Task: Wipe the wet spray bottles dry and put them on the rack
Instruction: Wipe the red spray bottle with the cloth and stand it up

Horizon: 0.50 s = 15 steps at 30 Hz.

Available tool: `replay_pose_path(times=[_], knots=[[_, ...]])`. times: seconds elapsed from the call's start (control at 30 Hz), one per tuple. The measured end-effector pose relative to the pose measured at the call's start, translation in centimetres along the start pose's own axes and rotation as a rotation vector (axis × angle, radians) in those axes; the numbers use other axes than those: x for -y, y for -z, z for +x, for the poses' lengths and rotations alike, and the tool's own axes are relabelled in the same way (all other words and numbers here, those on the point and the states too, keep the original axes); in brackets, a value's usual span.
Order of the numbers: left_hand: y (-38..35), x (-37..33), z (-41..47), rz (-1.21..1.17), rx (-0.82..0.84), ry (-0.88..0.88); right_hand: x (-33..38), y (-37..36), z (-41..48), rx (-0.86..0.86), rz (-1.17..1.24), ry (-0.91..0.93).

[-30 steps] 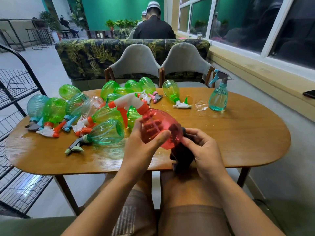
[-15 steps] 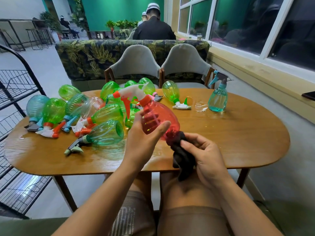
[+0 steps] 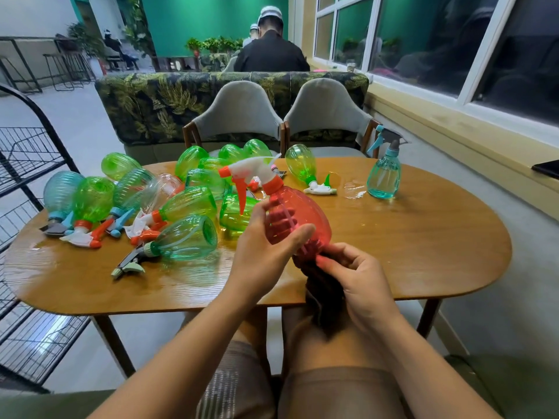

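Observation:
My left hand (image 3: 266, 246) grips a red see-through spray bottle (image 3: 305, 213) with a white and orange trigger head, held above the table's near edge with its head pointing up and left. My right hand (image 3: 357, 276) holds a dark cloth (image 3: 323, 288) against the bottle's base. Several wet green and teal spray bottles (image 3: 187, 207) lie in a heap on the left half of the wooden table (image 3: 408, 237). One teal bottle (image 3: 383, 176) stands upright at the far right. A black wire rack (image 3: 27, 164) stands to the left of the table.
Two grey chairs (image 3: 242, 116) face me across the table, with a leaf-patterned sofa back behind them. A water puddle (image 3: 354, 189) lies near the upright teal bottle. A window ledge runs along the right wall. People sit in the background.
The red bottle has tilted more upright and its head has risen. My right hand with the cloth has slid down to the bottle's base.

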<state>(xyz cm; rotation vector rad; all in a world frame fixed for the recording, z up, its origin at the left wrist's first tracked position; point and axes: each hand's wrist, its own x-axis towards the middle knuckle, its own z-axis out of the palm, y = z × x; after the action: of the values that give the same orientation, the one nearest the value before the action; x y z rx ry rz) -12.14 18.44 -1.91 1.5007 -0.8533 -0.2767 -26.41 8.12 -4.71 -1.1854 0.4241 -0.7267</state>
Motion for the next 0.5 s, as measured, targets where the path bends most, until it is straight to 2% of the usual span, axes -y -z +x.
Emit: replay_pose_path(times=[0.17,0.27,0.37,0.5], knots=[[-0.9,0.4,2.9,0.017,0.053,0.019,1.9,2.9,1.1,-0.103,-0.207,0.093],[-2.6,0.1,5.2,0.06,0.084,0.007,2.3,6.0,3.3,-0.203,-0.588,0.28],[-4.8,0.1,7.3,0.13,0.129,-0.014,2.0,8.6,5.2,-0.281,-0.85,0.372],[-8.0,-0.1,9.0,0.291,0.16,-0.037,1.6,10.1,6.5,-0.278,-0.974,0.406]])
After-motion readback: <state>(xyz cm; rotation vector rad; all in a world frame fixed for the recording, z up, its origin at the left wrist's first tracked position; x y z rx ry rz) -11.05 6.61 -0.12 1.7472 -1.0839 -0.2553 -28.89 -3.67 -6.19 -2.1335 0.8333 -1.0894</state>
